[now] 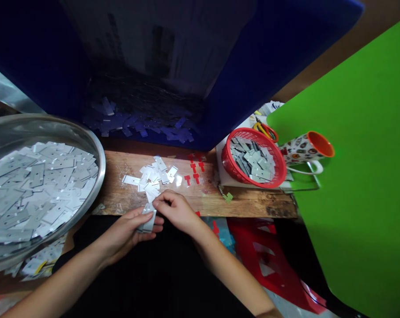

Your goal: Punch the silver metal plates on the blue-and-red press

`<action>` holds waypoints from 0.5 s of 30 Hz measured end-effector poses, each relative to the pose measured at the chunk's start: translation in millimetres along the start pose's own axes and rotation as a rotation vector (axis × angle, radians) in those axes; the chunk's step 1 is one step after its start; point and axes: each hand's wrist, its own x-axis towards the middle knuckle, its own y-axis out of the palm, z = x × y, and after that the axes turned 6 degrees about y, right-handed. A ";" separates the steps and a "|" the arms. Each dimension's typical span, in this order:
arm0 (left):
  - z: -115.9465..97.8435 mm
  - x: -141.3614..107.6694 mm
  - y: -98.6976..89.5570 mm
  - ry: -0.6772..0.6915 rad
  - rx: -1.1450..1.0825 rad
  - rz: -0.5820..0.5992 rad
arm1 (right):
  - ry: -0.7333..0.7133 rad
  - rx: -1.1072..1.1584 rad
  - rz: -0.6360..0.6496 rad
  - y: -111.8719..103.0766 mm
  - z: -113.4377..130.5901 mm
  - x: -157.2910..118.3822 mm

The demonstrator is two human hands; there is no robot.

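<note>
My left hand point(133, 227) holds a flat grey metal plate point(148, 223) between thumb and fingers, low in front of my lap at the board's near edge. My right hand point(173, 207) is closed in a pinch at the plate's upper right corner; whatever its fingertips hold is too small to make out. Just beyond the hands, a loose pile of similar metal plates point(155, 172) lies on the wooden board point(253, 203). Several small red T-shaped pieces point(193, 168) are stuck or laid on the board right of the pile.
A large steel bowl point(100, 163) full of plates stands at left. On the right are a red basket point(224, 163) of plates, yellow-handled scissors point(261, 129) and a patterned cup point(299, 148). A dark blue bin point(233, 88) rises behind; a green panel point(362, 154) borders the right.
</note>
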 end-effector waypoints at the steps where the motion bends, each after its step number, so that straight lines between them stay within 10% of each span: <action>1: 0.2 0.3 -0.4 0.004 0.000 0.000 | -0.036 -0.051 -0.004 -2.6 0.1 -0.8; 7: -5.2 3.5 -4.7 0.080 -0.173 0.002 | -0.137 -0.550 -0.331 -26.9 -0.3 5.1; 15: -6.5 7.8 -7.5 0.142 -0.275 -0.068 | -0.138 -1.016 -0.434 -13.8 2.2 23.5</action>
